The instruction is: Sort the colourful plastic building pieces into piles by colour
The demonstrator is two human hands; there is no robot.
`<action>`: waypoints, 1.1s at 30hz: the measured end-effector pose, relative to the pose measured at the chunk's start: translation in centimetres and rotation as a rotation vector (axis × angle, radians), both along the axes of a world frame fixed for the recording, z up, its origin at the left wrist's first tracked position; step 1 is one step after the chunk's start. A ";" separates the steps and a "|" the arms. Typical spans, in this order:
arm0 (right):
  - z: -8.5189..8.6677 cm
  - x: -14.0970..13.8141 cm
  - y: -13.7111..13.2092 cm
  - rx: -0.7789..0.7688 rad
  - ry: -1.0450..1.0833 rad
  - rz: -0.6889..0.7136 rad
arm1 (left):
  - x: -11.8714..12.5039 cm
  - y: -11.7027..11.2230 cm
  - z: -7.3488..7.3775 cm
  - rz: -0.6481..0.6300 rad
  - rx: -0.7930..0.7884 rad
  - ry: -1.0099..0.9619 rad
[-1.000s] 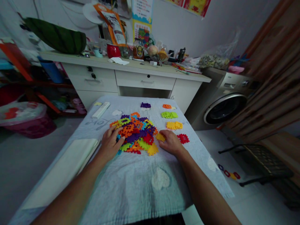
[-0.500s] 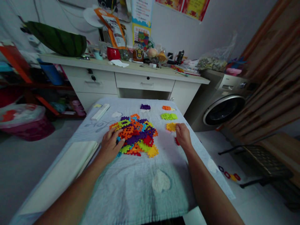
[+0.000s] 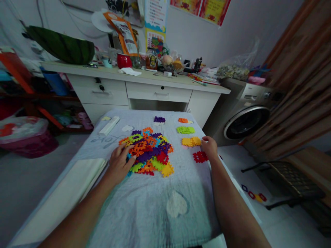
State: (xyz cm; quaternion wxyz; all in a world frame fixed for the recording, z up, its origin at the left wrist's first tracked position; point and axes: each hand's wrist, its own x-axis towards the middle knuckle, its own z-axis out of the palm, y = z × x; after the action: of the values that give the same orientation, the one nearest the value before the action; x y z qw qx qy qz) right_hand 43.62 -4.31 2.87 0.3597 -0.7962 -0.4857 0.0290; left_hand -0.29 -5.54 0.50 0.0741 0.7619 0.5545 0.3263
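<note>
A heap of notched plastic building tiles [image 3: 151, 151] in orange, purple, red, green, blue and yellow lies on the cloth-covered table. My left hand [image 3: 120, 164] rests against the heap's left side, thumb and fingers apart. On the right, my right hand [image 3: 210, 148] is closed, its curled fingertips just beside two yellow tiles [image 3: 191, 141] lying side by side. What those fingers hold, if anything, is hidden. Red tiles [image 3: 200, 157] lie partly beside that hand. Farther back are green tiles [image 3: 185, 130], an orange tile [image 3: 183, 120] and purple tiles [image 3: 159, 119].
A white oblong object [image 3: 109, 126] and a folded pale cloth [image 3: 74, 179] lie on the table's left. Behind stands a cluttered desk [image 3: 155, 79]. A washing machine [image 3: 243, 113] and a woven-seat stool [image 3: 291, 179] are to the right, with linked tiles [image 3: 258, 197] on the floor.
My right hand has moved a little right, off the yellow tiles; two now show side by side, and more of the red ones is uncovered. My left hand stays at the heap.
</note>
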 end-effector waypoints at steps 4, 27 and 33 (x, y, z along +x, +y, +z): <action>-0.3 -0.6 -0.6 -0.023 -0.142 0.076 | 0.0 0.0 0.0 0.013 -0.009 0.011; 1.3 -12.9 -1.4 0.066 -0.331 0.774 | 0.5 -0.1 -0.1 0.033 0.075 -0.023; 0.6 -14.2 -0.8 -0.048 -0.321 0.797 | 0.9 -0.3 0.2 0.053 0.113 0.002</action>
State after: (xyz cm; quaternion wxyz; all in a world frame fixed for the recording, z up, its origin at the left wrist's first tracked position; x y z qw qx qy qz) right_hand 29.38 -5.12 3.44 0.2215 -0.5488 -0.8043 0.0530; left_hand 0.62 -5.82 0.66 0.0216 0.7503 0.5554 0.3581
